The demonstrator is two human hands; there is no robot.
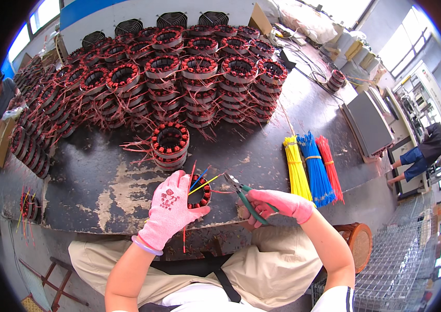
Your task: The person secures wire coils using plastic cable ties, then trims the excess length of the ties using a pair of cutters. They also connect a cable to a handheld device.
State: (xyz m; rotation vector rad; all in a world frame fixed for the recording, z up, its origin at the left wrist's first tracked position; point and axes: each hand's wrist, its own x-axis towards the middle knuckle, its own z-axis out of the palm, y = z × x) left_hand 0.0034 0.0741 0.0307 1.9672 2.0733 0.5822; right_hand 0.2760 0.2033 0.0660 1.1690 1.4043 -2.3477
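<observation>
My left hand (167, 210), in a pink glove, grips a stator ring (206, 194) with dark red coils at the table's near edge. A yellow lead wire (206, 184), a blue lead wire (200, 177) and a red one rise from the ring, beside my fingers. My right hand (278, 204), also gloved in pink, is closed around green-handled cutting pliers (245, 196). Their jaws point left, close to the tip of the yellow wire; whether they touch a wire I cannot tell. Just beyond the left hand stands a short stack of stators (170, 145).
Many stacked stators (198, 67) fill the back and left of the dark table (121, 192). Bundles of yellow (295, 169), blue (316, 171) and red wires (330, 169) lie to the right. A round wooden stool (358, 247) stands at lower right; another person (431, 145) is farther off.
</observation>
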